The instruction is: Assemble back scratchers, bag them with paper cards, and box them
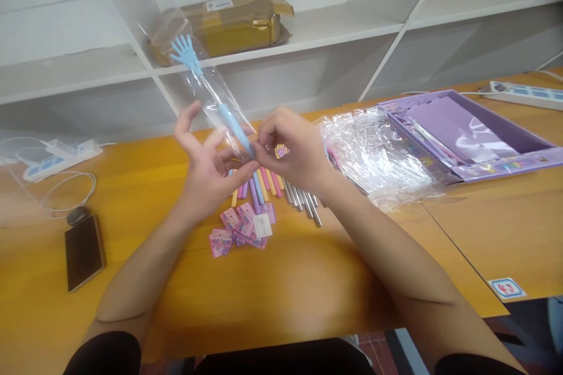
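Observation:
A light blue hand-shaped stick (pixel 186 55) with a thin metal rod and a blue handle lies inside a clear plastic bag, tilted up to the left. My left hand (pixel 206 164) holds the bag's lower part, thumb below and fingers behind it. My right hand (pixel 290 149) pinches the bag's lower end beside the handle. Beneath my hands are several coloured tubes (pixel 255 192) and several silver metal rods (pixel 313 211). Small pink printed cards (pixel 241 225) and a white label (pixel 263 225) lie in front of the tubes.
Clear plastic bags (pixel 373 155) are heaped at the right, against an open purple box (pixel 523 123). A phone (pixel 83 253), a cable and a power strip (pixel 61 159) are at the left. A taped brown parcel (pixel 237 26) sits on the shelf behind.

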Demonstrator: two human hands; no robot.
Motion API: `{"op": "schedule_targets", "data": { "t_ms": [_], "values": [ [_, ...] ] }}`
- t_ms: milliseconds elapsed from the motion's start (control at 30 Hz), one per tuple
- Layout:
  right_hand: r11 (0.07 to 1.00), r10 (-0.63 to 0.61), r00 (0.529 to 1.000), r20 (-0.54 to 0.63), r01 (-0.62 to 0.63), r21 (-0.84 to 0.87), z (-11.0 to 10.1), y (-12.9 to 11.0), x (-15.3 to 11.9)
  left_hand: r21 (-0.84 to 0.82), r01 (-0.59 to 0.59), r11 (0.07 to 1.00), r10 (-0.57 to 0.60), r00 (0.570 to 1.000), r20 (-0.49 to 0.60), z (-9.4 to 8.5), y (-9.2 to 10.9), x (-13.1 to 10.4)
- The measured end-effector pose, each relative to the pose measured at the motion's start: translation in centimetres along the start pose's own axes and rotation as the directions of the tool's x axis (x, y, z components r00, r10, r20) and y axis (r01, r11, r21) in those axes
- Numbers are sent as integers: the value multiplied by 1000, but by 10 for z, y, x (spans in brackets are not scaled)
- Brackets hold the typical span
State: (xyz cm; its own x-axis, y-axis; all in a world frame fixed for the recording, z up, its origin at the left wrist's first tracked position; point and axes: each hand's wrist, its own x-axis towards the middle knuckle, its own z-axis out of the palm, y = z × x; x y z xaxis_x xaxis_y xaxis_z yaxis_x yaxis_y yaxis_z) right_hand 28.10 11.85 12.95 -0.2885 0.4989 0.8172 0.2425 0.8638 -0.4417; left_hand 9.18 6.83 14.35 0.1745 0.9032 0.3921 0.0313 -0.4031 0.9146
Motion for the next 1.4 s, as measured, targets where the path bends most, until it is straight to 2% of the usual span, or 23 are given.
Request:
{"op": "schedule_targets", "data": {
  "t_ms": [133, 300, 467, 667, 800, 900, 1000, 1133, 1300, 1400],
  "values": [
    [998, -55, 997, -51, 57, 32, 1, -2, -1, 111, -75, 991, 73, 997, 23, -5, 4, 0],
    [999, -42, 998, -53, 43, 30, 1, -3, -1, 212, -107, 972, 114, 993, -23, -7, 6, -1],
    [994, 4, 997, -71, 3, 108, 1, 0, -2, 221, -126, 967, 131, 991, -9, -7, 5, -2],
    [943, 101, 994, -51, -79, 323, 4, 5, -4, 196, -183, 963, 181, 983, 26, -11, -1, 1],
    [905, 153, 988, -11, -136, 403, 5, 5, -5, 214, -198, 957, 198, 980, 21, -12, -3, 1],
    [893, 186, 983, 7, -172, 415, 4, 3, -5, 189, -166, 968, 168, 986, 6, -12, -2, 0],
    [881, 215, 976, 27, -205, 426, 3, 2, -5, 143, -142, 979, 140, 990, 28, -12, -2, 0],
    [848, 236, 969, 67, -239, 473, 3, 3, -4, 171, -152, 973, 148, 988, 39, -12, -3, 0],
    [756, 254, 932, 257, -357, 548, 3, 2, -3, 202, -192, 960, 191, 981, 26, -12, -6, 0],
    [747, 277, 904, 327, -416, 518, 0, 1, -2, 162, -199, 967, 194, 980, 49, -12, -6, 1]
  ]
}}
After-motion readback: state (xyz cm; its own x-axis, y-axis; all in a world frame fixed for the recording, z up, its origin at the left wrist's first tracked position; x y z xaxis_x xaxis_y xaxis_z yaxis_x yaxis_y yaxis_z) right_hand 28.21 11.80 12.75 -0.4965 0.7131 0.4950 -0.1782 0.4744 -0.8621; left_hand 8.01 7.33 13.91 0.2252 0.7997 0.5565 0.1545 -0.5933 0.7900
